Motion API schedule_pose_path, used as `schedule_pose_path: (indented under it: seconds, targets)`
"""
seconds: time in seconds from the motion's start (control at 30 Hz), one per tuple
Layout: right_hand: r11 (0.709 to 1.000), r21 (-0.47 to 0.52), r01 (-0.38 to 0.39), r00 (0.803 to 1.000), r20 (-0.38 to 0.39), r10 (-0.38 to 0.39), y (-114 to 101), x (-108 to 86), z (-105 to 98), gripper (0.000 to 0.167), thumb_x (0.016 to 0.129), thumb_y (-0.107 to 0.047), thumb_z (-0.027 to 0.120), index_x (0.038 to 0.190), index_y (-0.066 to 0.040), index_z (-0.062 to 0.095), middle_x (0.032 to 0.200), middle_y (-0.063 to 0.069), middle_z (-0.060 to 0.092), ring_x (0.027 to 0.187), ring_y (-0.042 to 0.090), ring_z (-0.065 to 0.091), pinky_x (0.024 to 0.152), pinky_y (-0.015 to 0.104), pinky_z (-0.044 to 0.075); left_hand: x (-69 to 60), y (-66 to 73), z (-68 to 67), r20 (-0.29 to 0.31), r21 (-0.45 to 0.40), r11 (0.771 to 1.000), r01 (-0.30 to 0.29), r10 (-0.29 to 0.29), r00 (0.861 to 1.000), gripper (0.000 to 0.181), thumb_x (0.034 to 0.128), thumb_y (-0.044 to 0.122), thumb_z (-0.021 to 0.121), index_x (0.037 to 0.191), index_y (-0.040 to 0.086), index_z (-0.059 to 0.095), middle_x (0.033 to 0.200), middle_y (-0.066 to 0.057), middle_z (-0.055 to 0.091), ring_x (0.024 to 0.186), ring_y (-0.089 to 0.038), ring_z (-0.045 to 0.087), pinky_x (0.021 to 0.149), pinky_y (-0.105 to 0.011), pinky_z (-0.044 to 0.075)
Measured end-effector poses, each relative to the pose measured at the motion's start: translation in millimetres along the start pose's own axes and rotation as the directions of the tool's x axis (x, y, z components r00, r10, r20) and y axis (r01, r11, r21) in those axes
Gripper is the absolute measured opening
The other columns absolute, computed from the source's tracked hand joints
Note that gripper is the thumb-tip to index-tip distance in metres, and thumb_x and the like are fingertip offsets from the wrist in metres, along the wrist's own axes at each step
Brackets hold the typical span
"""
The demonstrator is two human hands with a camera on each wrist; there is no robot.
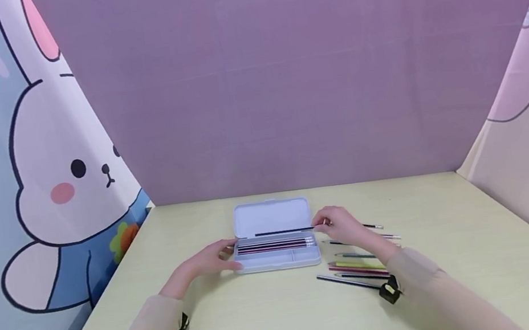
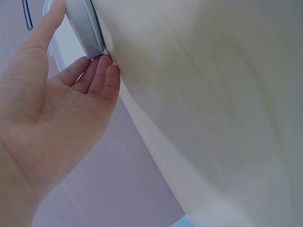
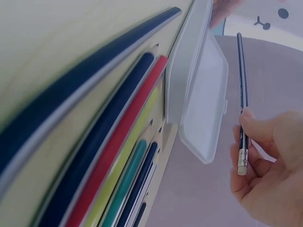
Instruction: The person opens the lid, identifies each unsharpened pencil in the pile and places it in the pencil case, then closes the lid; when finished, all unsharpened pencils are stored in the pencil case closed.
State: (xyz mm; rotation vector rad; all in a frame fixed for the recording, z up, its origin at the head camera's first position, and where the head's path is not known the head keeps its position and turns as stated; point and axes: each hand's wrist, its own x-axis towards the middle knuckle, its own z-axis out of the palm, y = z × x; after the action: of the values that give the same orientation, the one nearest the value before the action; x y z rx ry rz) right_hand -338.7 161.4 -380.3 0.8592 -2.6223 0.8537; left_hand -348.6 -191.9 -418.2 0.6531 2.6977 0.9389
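your right hand (image 1: pixel 340 225) has a narrow pinch grip on the dark pencil (image 3: pixel 242 75) near one end, above the pencil case (image 1: pixel 264 260); your left hand (image 1: pixel 209 259) holds its left end. best lower the pencil level, parallel to the striped pencils (image 1: pixel 272 246) inside.
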Motion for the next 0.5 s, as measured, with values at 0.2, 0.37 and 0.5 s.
schedule_pose_path:
  seconds: [0.2, 0.37, 0.5]
  targets:
    - [1.0, 0.006, -0.027, 0.999, 0.022, 0.027, -5.2, 9.1, 10.2, 0.006, 0.084, -0.004, 0.067, 0.088, 0.0, 0.07, 0.08, 0.004, 0.065, 0.071, 0.009, 0.053, 0.061, 0.02, 0.045, 1.6, 0.2, 0.1, 0.011, -0.019, 0.999, -0.031, 0.031, 0.999, 0.077, 0.0808, 0.031, 0.073, 0.14, -0.002, 0.038, 0.135, -0.02, 0.048, 0.118, -0.034, 0.05, 0.101, -0.049, 0.041]
    - [1.0, 0.021, -0.017, 0.999, 0.04, 0.016, -8.5, 14.5, 16.2, 0.006, 0.083, -0.002, 0.067, 0.088, 0.002, 0.069, 0.08, 0.006, 0.065, 0.069, 0.011, 0.054, 0.059, 0.02, 0.045, 3.0, -0.9, 0.4, 0.011, -0.028, 0.998, -0.048, 0.048, 0.999, 0.076, 0.0808, 0.03, 0.074, 0.14, -0.002, 0.038, 0.134, -0.021, 0.049, 0.117, -0.035, 0.05, 0.1, -0.049, 0.042]
    - [0.999, 0.022, -0.043, 0.996, 0.077, 0.041, -10.7, 17.9, 21.5, 0.007, 0.084, -0.002, 0.066, 0.089, 0.001, 0.07, 0.081, 0.006, 0.065, 0.071, 0.012, 0.055, 0.061, 0.02, 0.046, 3.1, -1.9, 1.2, 0.012, -0.028, 0.998, -0.051, 0.052, 0.999, 0.077, 0.0809, 0.032, 0.073, 0.14, -0.002, 0.038, 0.133, -0.02, 0.049, 0.117, -0.034, 0.05, 0.098, -0.047, 0.044]
